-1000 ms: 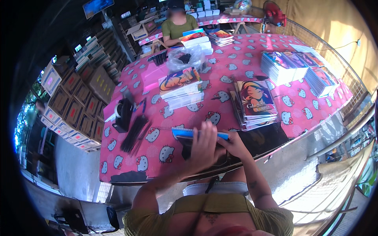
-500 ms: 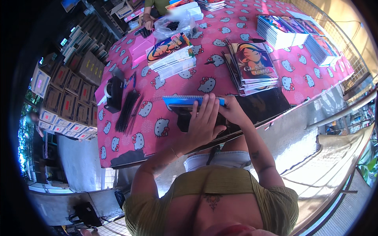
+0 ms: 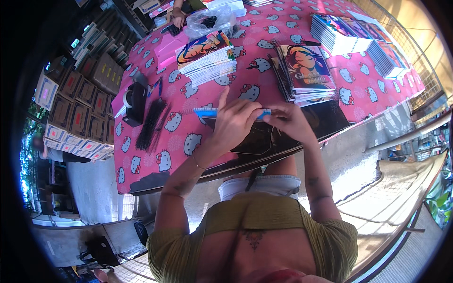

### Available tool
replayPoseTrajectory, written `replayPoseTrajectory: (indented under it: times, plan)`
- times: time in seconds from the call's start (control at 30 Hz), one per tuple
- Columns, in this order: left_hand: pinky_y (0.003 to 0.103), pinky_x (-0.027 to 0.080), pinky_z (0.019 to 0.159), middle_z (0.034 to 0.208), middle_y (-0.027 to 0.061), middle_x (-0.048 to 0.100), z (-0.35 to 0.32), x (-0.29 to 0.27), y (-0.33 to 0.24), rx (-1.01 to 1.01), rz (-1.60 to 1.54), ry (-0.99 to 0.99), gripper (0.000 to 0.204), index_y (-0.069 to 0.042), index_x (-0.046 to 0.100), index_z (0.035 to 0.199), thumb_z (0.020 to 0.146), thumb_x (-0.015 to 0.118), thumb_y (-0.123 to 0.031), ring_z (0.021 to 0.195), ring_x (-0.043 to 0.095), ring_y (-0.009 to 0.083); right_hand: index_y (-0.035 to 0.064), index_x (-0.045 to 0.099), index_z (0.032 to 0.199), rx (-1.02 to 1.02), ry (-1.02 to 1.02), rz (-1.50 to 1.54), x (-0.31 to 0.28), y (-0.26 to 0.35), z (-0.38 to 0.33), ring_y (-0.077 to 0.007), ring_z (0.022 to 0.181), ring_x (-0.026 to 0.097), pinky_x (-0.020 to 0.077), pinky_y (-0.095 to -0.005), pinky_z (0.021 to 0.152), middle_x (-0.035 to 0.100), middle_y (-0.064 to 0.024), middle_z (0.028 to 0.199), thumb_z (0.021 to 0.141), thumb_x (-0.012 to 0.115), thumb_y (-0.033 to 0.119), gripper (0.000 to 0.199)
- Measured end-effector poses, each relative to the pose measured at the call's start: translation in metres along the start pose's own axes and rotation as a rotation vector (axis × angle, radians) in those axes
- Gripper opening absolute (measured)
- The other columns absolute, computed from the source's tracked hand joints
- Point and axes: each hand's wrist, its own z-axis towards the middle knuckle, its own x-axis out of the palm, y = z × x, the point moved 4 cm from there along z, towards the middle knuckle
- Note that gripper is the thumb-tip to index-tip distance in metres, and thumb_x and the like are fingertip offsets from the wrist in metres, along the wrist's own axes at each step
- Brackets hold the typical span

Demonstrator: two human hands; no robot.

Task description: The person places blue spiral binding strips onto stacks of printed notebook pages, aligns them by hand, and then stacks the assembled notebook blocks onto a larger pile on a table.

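A spiral notebook with a blue cover (image 3: pixel 205 112) stands near the table's front edge, its coiled spine uppermost. My left hand (image 3: pixel 234 120) closes over the middle of the spine, index finger raised, thumb and other fingers gripping. At the right end of the spine, my right hand (image 3: pixel 291 123) pinches with thumb and fingertips; my fingers cover that end of the coil. A length of coil sticks out past the notebook's left end. Farther left lies a bunch of loose black plastic binding coils (image 3: pixel 152 126).
A black tape dispenser (image 3: pixel 134 104) stands at the left. Beyond my hands are a notebook stack (image 3: pixel 207 63) and another with dark covers (image 3: pixel 306 75). More notebooks (image 3: pixel 337 40) sit at far right. Across the table, a co-worker's hand (image 3: pixel 178 19) is near a plastic bag (image 3: pixel 212 23).
My left hand has gone from lying flat against the notebook to gripping its spine, index finger lifted. My right hand has shifted outward to the spine's end. The view has shifted slightly.
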Motion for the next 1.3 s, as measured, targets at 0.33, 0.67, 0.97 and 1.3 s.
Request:
replayPoseTrajectory:
  times: [0.33,0.67,0.97,1.3]
  plan:
    - [0.05,0.039,0.107,0.09,0.005,0.067,0.003,0.0,-0.005,-0.012,-0.074,-0.087,0.018,-0.008,0.068,0.1,0.087,0.076,-0.017,0.085,0.067,0.0267,-0.0023,0.072,0.1,0.012,0.134,-0.121,-0.026,0.001,0.017,-0.0088,0.082,0.068,0.0551,-0.0254,0.075,0.072,-0.0053,0.088,0.088,0.066,-0.004,0.013]
    - [0.042,0.046,0.077,0.089,0.0108,0.064,0.001,-0.012,-0.009,-0.011,-0.067,-0.005,0.022,-0.004,0.068,0.11,0.088,0.069,-0.006,0.081,0.064,0.0298,-0.0007,0.064,0.099,-0.143,-0.213,-0.199,0.002,0.001,0.005,-0.0117,0.081,0.069,0.0545,-0.0273,0.067,0.068,-0.0073,0.089,0.09,0.07,0.005,0.013]
    - [0.037,0.052,0.068,0.089,0.0139,0.068,0.061,-0.073,-0.02,0.063,-0.166,-0.071,0.025,0.0,0.069,0.115,0.09,0.069,-0.004,0.076,0.066,0.0282,-0.0016,0.052,0.136,-0.426,-0.605,-0.64,0.0,0.076,-0.02,-0.0259,0.105,0.064,0.0519,-0.0372,0.09,0.062,-0.0168,0.118,0.091,0.074,0.01,0.051]
    - [0.036,0.057,0.075,0.103,0.0171,0.073,0.087,-0.105,0.018,-0.011,-0.156,-0.419,0.023,0.001,0.072,0.114,0.093,0.066,-0.006,0.089,0.074,0.0251,-0.0031,0.048,0.138,-0.276,-0.807,0.001,-0.029,0.076,-0.025,-0.0176,0.113,0.062,0.0494,-0.0304,0.098,0.062,-0.0114,0.127,0.097,0.066,0.005,0.046]
